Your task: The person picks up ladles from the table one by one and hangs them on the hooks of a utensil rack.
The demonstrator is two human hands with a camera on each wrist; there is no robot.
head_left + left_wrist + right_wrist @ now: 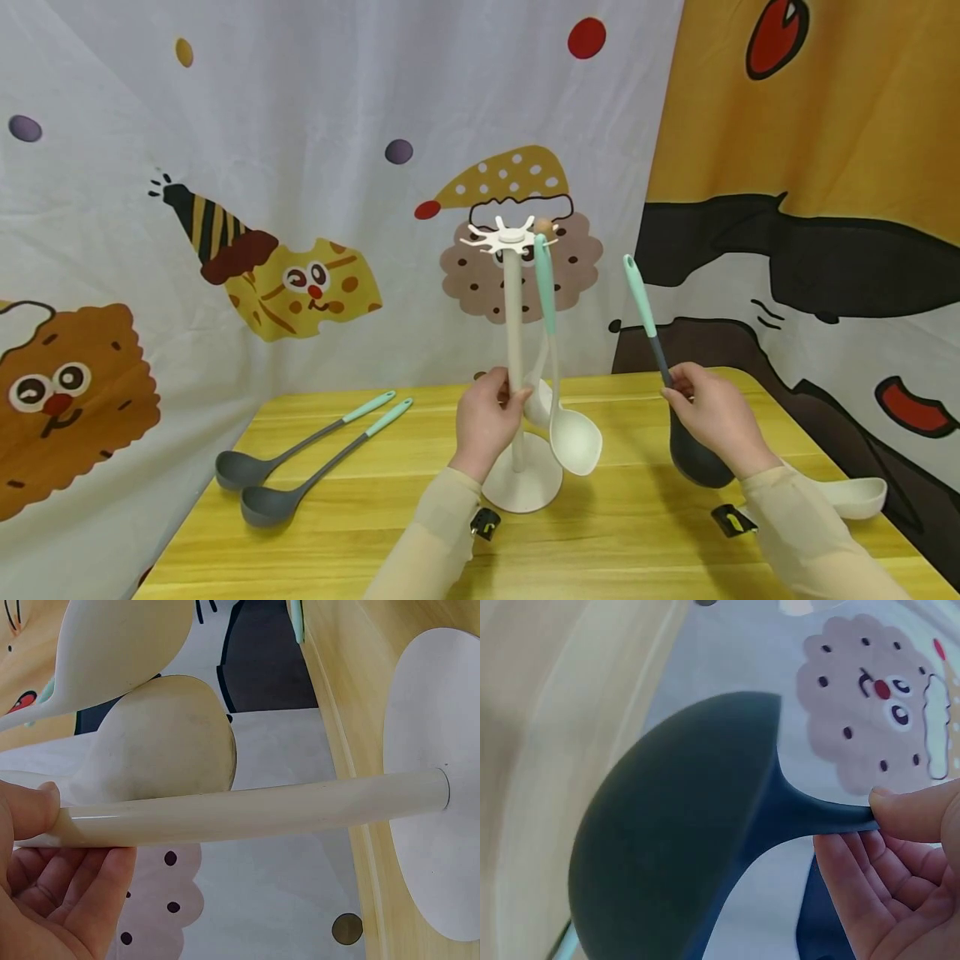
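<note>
My left hand (483, 423) grips the cream pole of a utensil stand (513, 317), thumb on one side and fingers on the other in the left wrist view. A white ladle (576, 442) with a mint handle hangs from the stand's hooked top; another white utensil (161, 739) hangs partly behind it. To the right, my right hand (714, 414) pinches a dark grey ladle (667, 817) low on its shaft, just above the bowl. That ladle is upright, its mint handle tip pointing up and its bowl low over the table.
Two dark grey ladles (268, 506) with mint handles lie side by side on the left of the wooden table (375, 533). A white utensil (855, 497) lies at the right, partly hidden by my right forearm. A patterned curtain (315, 125) hangs behind the table.
</note>
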